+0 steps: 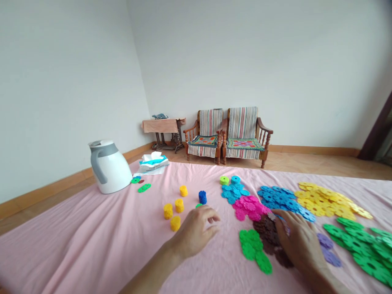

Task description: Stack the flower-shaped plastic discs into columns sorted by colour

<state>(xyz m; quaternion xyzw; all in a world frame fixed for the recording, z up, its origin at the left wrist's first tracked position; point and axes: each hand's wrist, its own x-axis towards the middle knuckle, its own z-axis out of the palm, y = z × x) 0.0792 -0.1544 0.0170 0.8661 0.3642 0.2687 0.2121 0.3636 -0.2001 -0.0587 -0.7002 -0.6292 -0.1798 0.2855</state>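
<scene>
My left hand [196, 228] hovers over the pink cloth [92, 241] with its fingers curled in a loose pinch; nothing shows in them. Just beyond it stand a blue stack [202, 197] and several yellow stacks [175, 209] of snowflake discs. My right hand [298, 239] lies palm down on the brown discs [269, 230], fingers together, near the dark blue pile [280, 198]. Flat piles lie around it: green discs [254, 249], pink discs [249, 207], light blue discs [234, 191], purple discs [329, 249], yellow discs [327, 201] and a large green pile [364, 249].
A white kettle [108, 166] stands at the cloth's far left, with a tissue pack [153, 162] and a few green discs [143, 188] beside it. Two wooden armchairs [228, 136] and a small covered table [162, 126] stand against the far wall.
</scene>
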